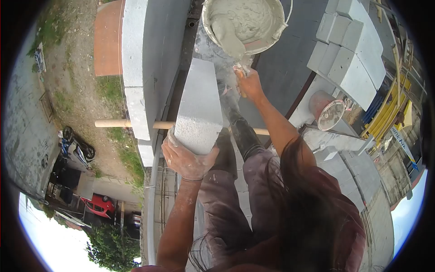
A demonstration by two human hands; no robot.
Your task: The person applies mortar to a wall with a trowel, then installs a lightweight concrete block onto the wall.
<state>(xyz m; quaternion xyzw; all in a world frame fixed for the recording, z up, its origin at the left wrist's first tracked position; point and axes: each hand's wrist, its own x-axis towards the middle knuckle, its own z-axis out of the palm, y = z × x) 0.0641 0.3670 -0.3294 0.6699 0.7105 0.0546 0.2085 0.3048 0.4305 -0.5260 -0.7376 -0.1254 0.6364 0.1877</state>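
Observation:
My left hand (pixel 186 156) is closed around the near end of a pale grey lightweight concrete block (pixel 198 97), with fingers on one side and thumb on the other. The block's long smooth face points up. My right hand (pixel 250 85) grips a trowel by its handle. Wet grey mortar covers the trowel blade (pixel 232 44), which lies at the lip of a bucket (pixel 277 37). Inside the bucket is thick grey mortar (pixel 247 16). Both hands have dried mortar on them.
A block wall (pixel 136 54) with a string line runs along the left, above lower ground. A wooden pole (pixel 113 123) crosses beneath the block. Stacked blocks (pixel 349 43) and a smeared pail (pixel 328 113) stand to the right. My boots (pixel 244 131) are on a narrow platform.

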